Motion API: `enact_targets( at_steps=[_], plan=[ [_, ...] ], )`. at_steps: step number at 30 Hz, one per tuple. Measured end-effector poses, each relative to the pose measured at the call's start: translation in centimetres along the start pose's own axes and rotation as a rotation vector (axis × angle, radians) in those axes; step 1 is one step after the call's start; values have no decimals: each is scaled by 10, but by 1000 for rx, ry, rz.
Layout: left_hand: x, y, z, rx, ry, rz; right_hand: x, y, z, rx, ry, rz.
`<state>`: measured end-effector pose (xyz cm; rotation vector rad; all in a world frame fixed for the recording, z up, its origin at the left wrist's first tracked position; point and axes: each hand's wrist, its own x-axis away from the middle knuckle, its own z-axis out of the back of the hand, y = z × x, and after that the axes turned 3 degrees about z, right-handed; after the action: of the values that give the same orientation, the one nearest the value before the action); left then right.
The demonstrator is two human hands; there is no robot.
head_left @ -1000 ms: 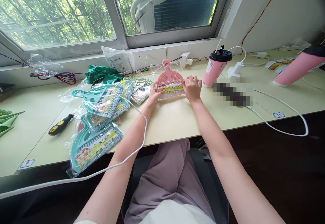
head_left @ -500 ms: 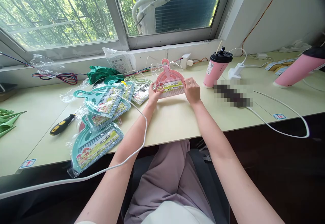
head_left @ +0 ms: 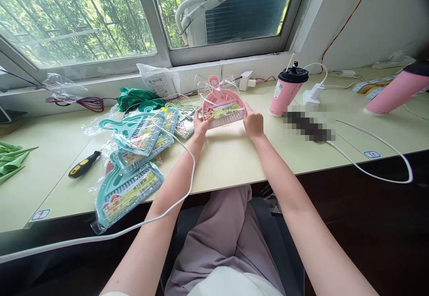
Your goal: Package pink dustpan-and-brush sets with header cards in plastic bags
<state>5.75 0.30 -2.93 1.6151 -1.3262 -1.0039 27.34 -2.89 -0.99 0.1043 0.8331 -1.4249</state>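
Between my hands, a pink dustpan and brush set (head_left: pixel 223 101) in clear plastic wrap is held above the table, its handle pointing toward the window. My left hand (head_left: pixel 202 124) grips its left side, with the thumb on the front near the printed label. On the opposite edge, my right hand (head_left: pixel 253 120) is closed on the wrapped set. Several teal dustpan and brush sets (head_left: pixel 130 188), also bagged, lie overlapping in a pile left of my left forearm.
A yellow-and-black screwdriver (head_left: pixel 84 165) lies left of the pile. Green crumpled plastic (head_left: pixel 136 98) sits behind it. A lidded pink cup (head_left: pixel 287 91) stands to the right, near a white charger (head_left: pixel 313 95). A white cable (head_left: pixel 192 171) crosses over my left forearm.
The pink set has shifted slightly left and tilted a little. My right hand has slid its grip at the right edge, its fingers now curled in more tightly.
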Motion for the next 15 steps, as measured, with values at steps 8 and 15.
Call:
enact_targets(
  at_steps=[8, 15],
  plan=[
    [2, 9, 3, -17, -23, -72, -5, -8, -9, -788, -106, -513],
    [1, 10, 2, -27, 14, -112, 2, -23, 4, -1262, -450, -726]
  ],
)
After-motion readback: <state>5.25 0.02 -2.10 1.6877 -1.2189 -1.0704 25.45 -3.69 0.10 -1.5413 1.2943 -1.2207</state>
